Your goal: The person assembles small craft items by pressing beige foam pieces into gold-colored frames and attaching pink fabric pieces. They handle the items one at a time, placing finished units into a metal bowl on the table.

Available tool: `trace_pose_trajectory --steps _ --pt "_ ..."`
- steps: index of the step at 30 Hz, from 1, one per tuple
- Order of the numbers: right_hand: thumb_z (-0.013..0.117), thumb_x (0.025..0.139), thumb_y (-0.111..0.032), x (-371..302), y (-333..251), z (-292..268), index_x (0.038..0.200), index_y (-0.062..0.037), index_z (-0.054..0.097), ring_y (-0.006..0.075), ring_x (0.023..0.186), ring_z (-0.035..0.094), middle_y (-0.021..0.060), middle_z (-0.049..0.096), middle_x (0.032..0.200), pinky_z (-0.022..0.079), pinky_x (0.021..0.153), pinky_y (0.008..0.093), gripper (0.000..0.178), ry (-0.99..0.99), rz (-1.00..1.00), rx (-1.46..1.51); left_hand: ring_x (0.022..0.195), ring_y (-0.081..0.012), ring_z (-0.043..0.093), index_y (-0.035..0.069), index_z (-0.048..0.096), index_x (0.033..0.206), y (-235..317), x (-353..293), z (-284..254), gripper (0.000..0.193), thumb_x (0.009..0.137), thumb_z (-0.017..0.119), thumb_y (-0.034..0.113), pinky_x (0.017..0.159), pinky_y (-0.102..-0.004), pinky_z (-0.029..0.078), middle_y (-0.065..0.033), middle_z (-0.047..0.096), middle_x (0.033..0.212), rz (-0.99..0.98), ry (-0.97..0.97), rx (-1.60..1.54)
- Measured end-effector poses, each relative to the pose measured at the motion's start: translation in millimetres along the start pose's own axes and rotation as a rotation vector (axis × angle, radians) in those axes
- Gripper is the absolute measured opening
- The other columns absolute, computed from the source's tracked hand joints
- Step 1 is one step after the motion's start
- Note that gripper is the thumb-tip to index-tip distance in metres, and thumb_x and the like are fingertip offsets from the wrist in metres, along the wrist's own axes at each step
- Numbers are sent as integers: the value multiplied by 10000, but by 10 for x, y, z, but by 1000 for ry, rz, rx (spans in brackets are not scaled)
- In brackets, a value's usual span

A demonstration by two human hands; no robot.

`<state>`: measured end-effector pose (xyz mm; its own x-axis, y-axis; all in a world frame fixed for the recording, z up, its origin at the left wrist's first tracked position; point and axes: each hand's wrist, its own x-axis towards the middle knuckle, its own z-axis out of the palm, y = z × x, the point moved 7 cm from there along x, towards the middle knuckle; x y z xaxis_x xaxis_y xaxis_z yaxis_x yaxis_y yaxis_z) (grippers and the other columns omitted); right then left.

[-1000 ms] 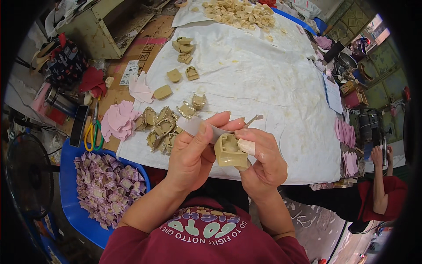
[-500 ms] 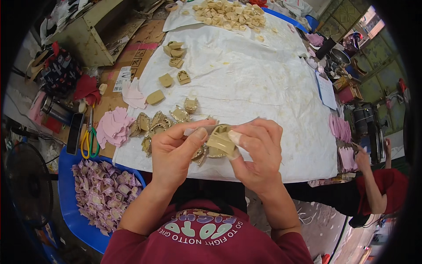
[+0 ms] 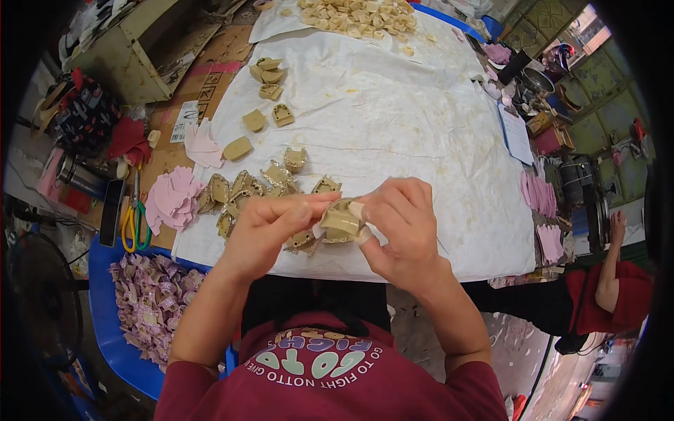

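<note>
Above the table's near edge, my right hand (image 3: 404, 235) grips a beige moulded block that looks like a shoe heel (image 3: 342, 221), its hollow side up. White coverings wrap that hand's thumb and index fingertip. My left hand (image 3: 270, 228) is closed in a pinch at the heel's left side, where a thin grey strip runs along the upper edge; the fingers hide most of it. Beneath and left of my hands lie several heels in glittery wrapping (image 3: 246, 188). Farther off are plain beige heels (image 3: 254, 121), and at the far end a large heap of pale heels (image 3: 361, 15).
Pink cut pieces (image 3: 174, 198) lie on the left beside scissors (image 3: 133, 217) and a phone (image 3: 112, 210). A blue basket (image 3: 105, 316) of glittery pink pieces stands lower left. More pink pieces (image 3: 539, 193) and a clipboard (image 3: 516, 133) line the right edge. Another person (image 3: 607, 295) is at right.
My left fingers have moved in against the heel's left side, and the grey strip that stretched between my hands is now mostly hidden. The other person has lowered one hand.
</note>
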<state>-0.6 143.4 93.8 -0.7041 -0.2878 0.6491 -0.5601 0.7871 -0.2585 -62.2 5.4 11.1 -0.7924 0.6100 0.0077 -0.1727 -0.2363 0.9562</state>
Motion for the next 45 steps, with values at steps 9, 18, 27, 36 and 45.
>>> trace_pose_trajectory --steps 9,18,27,36,45 --pt "680 596 -27 -141 86 190 800 -39 592 266 773 533 68 598 796 383 728 377 223 27 102 181 722 -30 539 -7 648 866 124 249 18 78 890 608 55 634 -190 435 -8 628 817 -163 -282 156" --pt "750 745 -113 -384 395 428 839 -20 621 64 792 557 17 641 868 454 695 237 184 52 851 992 915 -152 605 1 673 1041 25 166 45 211 880 646 134 798 -290 478 -91 648 1029 21 -132 -257" --pt "755 694 -104 -370 402 395 763 -12 589 156 717 555 75 595 756 451 681 289 202 -20 781 606 940 -201 598 5 640 904 289 168 80 90 819 618 25 817 -309 469 -113 617 965 405 -5 373" --pt "794 666 -134 -250 258 168 850 -11 620 227 848 578 109 642 887 448 741 331 281 10 525 469 896 -167 590 12 604 955 306 -74 189 173 794 641 -41 765 -269 484 -116 510 1118 377 55 220" --pt "791 726 -255 -488 369 321 1387 16 370 299 1269 450 186 467 1379 349 1049 444 829 259 886 1200 1039 -300 616 50 607 949 562 -279 193 279 719 642 -104 828 -343 521 -206 549 1168 778 -4 356"
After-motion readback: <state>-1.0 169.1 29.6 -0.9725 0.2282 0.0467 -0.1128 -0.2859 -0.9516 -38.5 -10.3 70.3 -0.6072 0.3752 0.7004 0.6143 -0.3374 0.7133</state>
